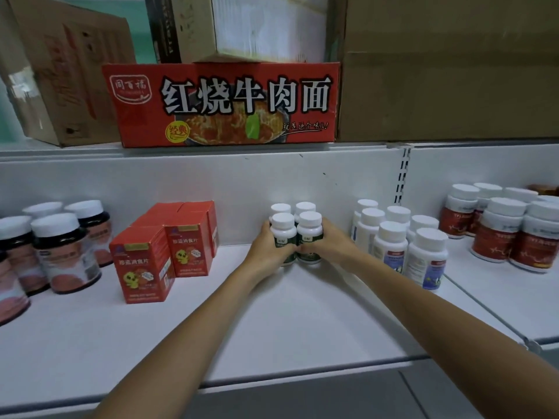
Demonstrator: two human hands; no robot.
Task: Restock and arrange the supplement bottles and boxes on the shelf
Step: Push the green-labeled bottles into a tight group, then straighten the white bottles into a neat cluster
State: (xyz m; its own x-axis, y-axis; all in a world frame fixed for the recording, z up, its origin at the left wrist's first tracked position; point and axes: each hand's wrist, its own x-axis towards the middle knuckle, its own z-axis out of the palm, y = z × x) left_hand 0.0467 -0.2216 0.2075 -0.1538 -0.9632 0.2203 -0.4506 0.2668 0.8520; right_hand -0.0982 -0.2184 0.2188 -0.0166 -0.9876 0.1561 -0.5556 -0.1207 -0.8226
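Dark jars (60,252): far L end of white shelf (302,322). White lids, reddish labels, upright in a tight group. Some cut off by frame edge.
Red boxes (142,261): just R of the jars, upright, two rows running front to back, touching each other. Yellow cartoon fig on the fronts.
L hand (267,247): yours, on L side of the green-label bottles (283,229). Fingers curled round the front-L bottle and held close together, tips hidden behind it.
Green-label bottles: 4 pcs, white caps, 2x2 block, upright. Mid-shelf, near the back panel, squeezed between both your hands. Bases at shelf level, can't tell if fully down.
R hand (328,244): yours, mirrors the L on the R side. Fingers wrapped round the front-R bottle and pressed together, thumb across the front by the other thumb.
White bottles (390,246): blue labels, white caps, upright cluster near your R hand, not touching it.
Slotted upright (403,173): on back panel, above and just R of that cluster, where the two bays meet.
Red-label bottles (496,234): next bay, far R, white caps, upright group.
Upper shelf, L to R: brown carton (60,71), red noodle carton (223,104), big brown carton (447,71). Noodle carton and big carton sit side by side, another box stacked on the noodle one.
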